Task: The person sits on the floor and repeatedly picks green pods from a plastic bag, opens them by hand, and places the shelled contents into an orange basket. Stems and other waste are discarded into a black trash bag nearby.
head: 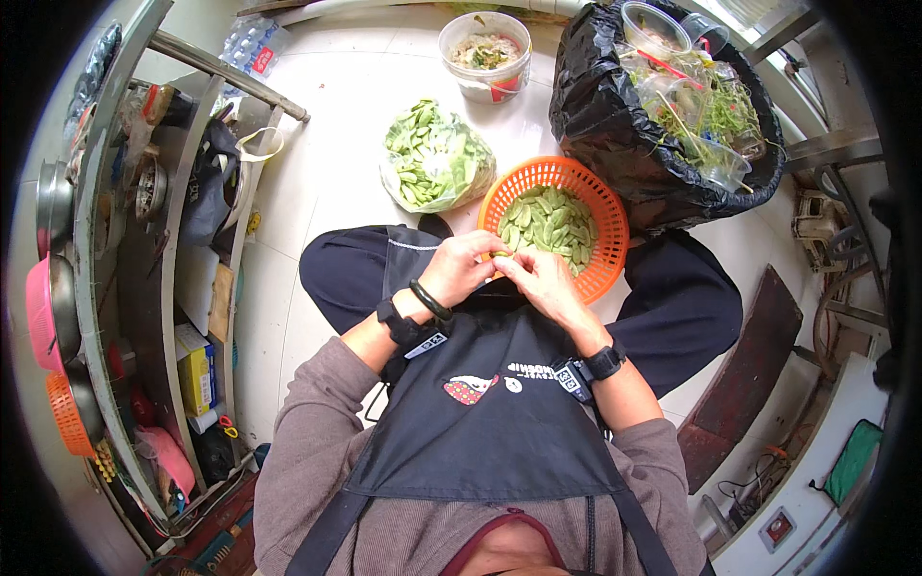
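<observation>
My left hand (457, 266) and my right hand (542, 279) meet at the near left rim of an orange plastic colander (611, 216). Between their fingertips is a small green bean pod (500, 254), pinched from both sides and partly covered by the fingers. Many flat green bean pods (547, 219) lie inside the colander. Left of it stands an open clear plastic bag (472, 169), full of more green pods. Both wrists wear dark bands, and a dark bangle circles the left one.
A black-lined bin (598, 122) heaped with plastic cups and plant scraps rises at the far right. Behind the bag is a white bucket (490, 83) holding food waste. Metal shelving (94, 273) lines the left side. A dark board (749, 381) lies at right.
</observation>
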Demonstrator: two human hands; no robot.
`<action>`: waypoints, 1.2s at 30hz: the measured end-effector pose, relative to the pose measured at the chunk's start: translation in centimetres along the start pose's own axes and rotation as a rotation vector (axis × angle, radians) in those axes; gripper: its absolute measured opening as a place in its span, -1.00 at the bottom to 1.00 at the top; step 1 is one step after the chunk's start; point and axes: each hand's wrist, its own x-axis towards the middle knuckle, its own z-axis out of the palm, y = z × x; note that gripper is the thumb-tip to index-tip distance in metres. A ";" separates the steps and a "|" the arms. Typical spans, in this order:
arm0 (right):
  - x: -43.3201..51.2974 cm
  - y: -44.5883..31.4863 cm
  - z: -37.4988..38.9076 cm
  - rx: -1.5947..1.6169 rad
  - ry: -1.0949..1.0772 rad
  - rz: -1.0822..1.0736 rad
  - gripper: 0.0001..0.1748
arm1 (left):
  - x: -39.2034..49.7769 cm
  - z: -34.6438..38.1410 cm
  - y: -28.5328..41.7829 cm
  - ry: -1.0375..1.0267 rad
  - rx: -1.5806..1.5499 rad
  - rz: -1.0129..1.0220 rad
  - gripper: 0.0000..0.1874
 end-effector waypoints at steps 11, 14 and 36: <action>-0.6 1.1 -0.9 0.051 -0.147 -0.102 -0.65 | -0.1 -0.3 2.2 -0.034 0.352 0.176 -0.82; -0.2 1.9 0.0 -0.169 0.016 -0.321 -0.67 | 0.0 -0.6 2.2 -0.079 0.439 0.213 -0.82; -0.2 -6.9 -18.9 0.838 0.600 -0.223 -0.48 | 2.2 -2.3 0.5 0.360 -1.119 -0.357 -0.85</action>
